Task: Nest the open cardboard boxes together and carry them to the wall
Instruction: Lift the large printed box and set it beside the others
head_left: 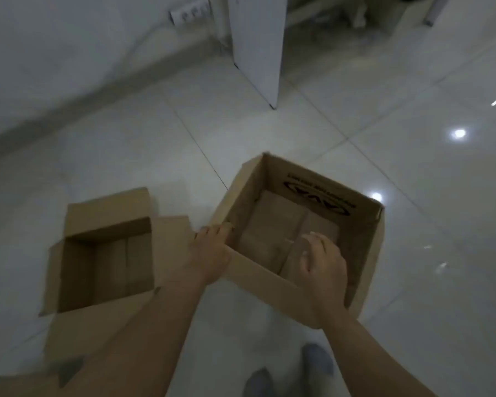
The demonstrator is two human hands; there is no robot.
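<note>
White tiled floor [355,110], wall [55,53] well ahead. Left hand [209,253] grips the larger box [364,245] by its near corner; right hand [324,262] hangs loose inside. Smaller box [106,262] beside it: nesting and carrying remain.

Glossy white tile floor [312,118] catching bright ceiling-light glints. A white panel [257,44] stands upright on it near the wall [69,38], beside a row of sockets [191,13]. Grey shoes [317,359] at bottom edge.
</note>
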